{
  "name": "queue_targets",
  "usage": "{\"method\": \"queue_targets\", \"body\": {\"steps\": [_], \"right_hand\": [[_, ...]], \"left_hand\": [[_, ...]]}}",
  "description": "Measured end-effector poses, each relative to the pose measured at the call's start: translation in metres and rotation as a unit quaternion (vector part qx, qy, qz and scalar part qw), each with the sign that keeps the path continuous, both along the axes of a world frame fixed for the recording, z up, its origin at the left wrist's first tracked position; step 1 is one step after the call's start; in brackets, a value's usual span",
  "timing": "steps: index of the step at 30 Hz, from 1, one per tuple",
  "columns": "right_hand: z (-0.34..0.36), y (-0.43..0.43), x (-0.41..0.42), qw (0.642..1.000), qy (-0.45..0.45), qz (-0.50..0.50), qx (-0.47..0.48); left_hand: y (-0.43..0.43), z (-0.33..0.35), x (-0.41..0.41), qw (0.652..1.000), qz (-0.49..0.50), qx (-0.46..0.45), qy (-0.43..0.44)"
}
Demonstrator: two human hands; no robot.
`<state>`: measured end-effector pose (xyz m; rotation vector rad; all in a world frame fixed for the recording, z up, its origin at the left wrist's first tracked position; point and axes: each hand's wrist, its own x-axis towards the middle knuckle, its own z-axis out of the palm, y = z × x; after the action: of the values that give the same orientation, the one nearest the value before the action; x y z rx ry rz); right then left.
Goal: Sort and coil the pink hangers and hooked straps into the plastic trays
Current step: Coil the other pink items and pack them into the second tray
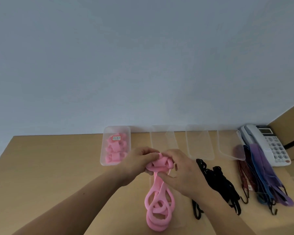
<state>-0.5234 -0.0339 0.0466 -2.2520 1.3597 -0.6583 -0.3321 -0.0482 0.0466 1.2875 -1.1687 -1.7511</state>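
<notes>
My left hand (pixel 136 164) and my right hand (pixel 181 172) meet above the wooden table (pixel 58 167), both gripping the coiled upper end of a pink strap (pixel 159 164). Its long loops (pixel 157 209) trail down toward me onto the table. Behind my left hand stands a clear tray (pixel 104 150) holding several coiled pink straps (pixel 115 150) and a small label. A clear tray (pixel 163 136) lies just behind my hands, partly hidden by them.
Two more clear trays (pixel 199 143) (pixel 227 143) lie along the back edge. Black straps (pixel 217 180) lie right of my right hand. Further right are red, blue and purple hooked straps (pixel 261 175). A white desk phone (pixel 268 143) sits in the back right corner.
</notes>
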Motion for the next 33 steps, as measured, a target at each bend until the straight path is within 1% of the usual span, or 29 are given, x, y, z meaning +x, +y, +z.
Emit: {"method": "queue_targets", "body": {"steps": [3,5,8,10,11,13,16,18,20,22,26,29,31,33], "right_hand": [[-0.01,-0.011,-0.007,0.998,0.03,-0.02,-0.052],[-0.017,-0.024,-0.012,0.996,0.045,-0.025,-0.076],[-0.029,-0.05,-0.019,0.993,0.051,-0.036,-0.097],[-0.037,-0.07,-0.023,0.995,0.042,-0.046,-0.076],[-0.04,-0.08,-0.025,0.996,0.039,-0.048,-0.06],[-0.048,-0.102,-0.029,0.997,0.035,-0.04,-0.048],[-0.06,-0.134,-0.035,0.996,0.051,-0.003,-0.068],[-0.068,-0.154,-0.038,0.993,0.074,0.026,-0.092],[-0.075,-0.169,-0.038,0.991,0.089,0.053,-0.089],[-0.08,-0.182,-0.037,0.989,0.099,0.082,-0.076],[-0.085,-0.199,-0.032,0.978,0.143,0.134,-0.074],[-0.088,-0.204,-0.029,0.974,0.173,0.136,-0.06],[-0.09,-0.204,-0.026,0.964,0.219,0.132,-0.071],[-0.092,-0.202,-0.023,0.947,0.283,0.124,-0.088]], "left_hand": [[-0.01,-0.007,-0.009,0.999,0.012,0.024,0.017],[-0.021,-0.012,-0.016,0.999,0.023,0.032,0.013],[-0.041,-0.02,-0.025,0.998,0.052,0.023,-0.026],[-0.057,-0.025,-0.031,0.995,0.074,0.012,-0.064],[-0.065,-0.027,-0.033,0.992,0.088,0.004,-0.092],[-0.084,-0.036,-0.037,0.975,0.124,-0.031,-0.181],[-0.11,-0.051,-0.038,0.916,0.167,-0.085,-0.355],[-0.124,-0.062,-0.037,0.894,0.141,-0.077,-0.419],[-0.131,-0.072,-0.039,0.885,0.091,-0.054,-0.454],[-0.133,-0.079,-0.041,0.883,0.063,-0.038,-0.463],[-0.134,-0.089,-0.044,0.896,0.086,-0.026,-0.436],[-0.134,-0.09,-0.045,0.901,0.097,-0.027,-0.422],[-0.132,-0.091,-0.045,0.903,0.102,-0.025,-0.416],[-0.132,-0.09,-0.045,0.905,0.101,-0.026,-0.413]]}}
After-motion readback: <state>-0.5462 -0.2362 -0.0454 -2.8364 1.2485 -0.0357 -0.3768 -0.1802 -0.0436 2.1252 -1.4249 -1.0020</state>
